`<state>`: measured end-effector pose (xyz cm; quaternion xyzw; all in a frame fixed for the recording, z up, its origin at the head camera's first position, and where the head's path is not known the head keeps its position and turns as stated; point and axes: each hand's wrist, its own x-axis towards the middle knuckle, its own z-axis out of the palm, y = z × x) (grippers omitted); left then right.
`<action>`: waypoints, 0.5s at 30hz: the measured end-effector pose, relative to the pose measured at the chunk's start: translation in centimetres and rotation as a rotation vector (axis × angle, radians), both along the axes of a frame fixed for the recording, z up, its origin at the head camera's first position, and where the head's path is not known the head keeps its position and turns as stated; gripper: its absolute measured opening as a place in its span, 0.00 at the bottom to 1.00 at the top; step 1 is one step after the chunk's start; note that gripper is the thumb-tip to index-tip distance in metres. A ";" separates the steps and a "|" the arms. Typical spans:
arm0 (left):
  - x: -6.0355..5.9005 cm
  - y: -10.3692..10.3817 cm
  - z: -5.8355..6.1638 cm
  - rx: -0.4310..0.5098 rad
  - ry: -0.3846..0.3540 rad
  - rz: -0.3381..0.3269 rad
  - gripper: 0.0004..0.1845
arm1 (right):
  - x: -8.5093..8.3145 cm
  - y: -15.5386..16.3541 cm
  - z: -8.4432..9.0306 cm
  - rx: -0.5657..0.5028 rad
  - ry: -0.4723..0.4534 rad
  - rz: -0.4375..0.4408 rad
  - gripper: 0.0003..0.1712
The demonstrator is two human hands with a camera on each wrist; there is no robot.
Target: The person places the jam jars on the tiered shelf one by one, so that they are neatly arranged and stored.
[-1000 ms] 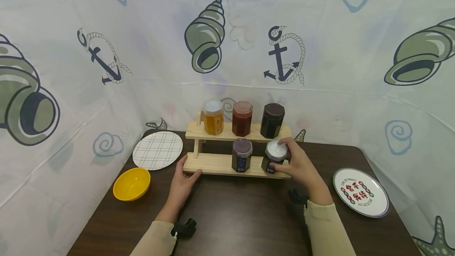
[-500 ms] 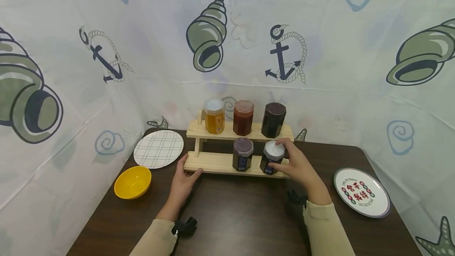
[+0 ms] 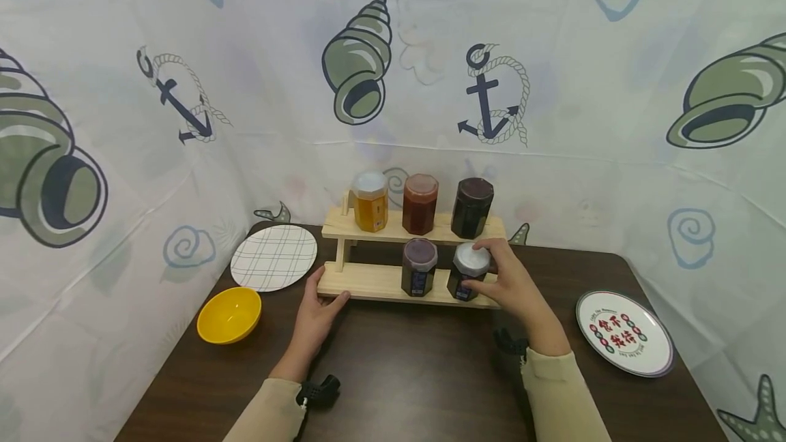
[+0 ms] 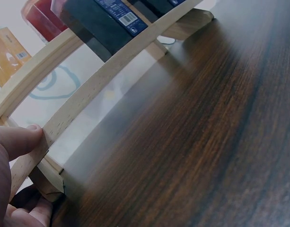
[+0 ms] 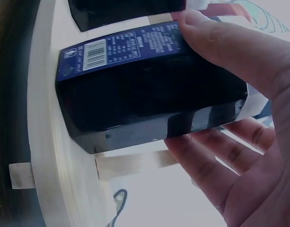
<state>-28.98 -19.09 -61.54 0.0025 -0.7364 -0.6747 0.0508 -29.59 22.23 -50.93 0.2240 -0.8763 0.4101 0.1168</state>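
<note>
A two-tier wooden rack (image 3: 368, 280) stands on the dark table. My left hand (image 3: 314, 319) holds the left end of its lower board; in the left wrist view the thumb (image 4: 22, 141) presses the board's front edge and other fingers sit low by the foot. My right hand (image 3: 516, 285) grips a dark jar with a white lid (image 3: 471, 261) at the right of the lower tier. Thumb and fingers span the jar's dark body (image 5: 145, 90) in the right wrist view, its base on or just at the board. To its left stands a dark jar with a purplish lid (image 3: 419, 268).
On the upper tier stand an amber jar (image 3: 371, 210), a red jar (image 3: 420, 207) and a dark jar (image 3: 472, 210). At the left lie a checked plate (image 3: 273, 258) and a yellow bowl (image 3: 229, 316). A printed white plate (image 3: 624, 353) lies at the right. Patterned cloth hangs behind.
The white-lidded jar in my right hand has shifted slightly left along the lower board. My left hand keeps its place on the rack.
</note>
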 end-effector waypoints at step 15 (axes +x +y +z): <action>0.1 -0.2 -0.2 0.043 0.003 0.007 0.48 | 0.2 -0.4 0.3 0.003 -0.021 0.015 0.45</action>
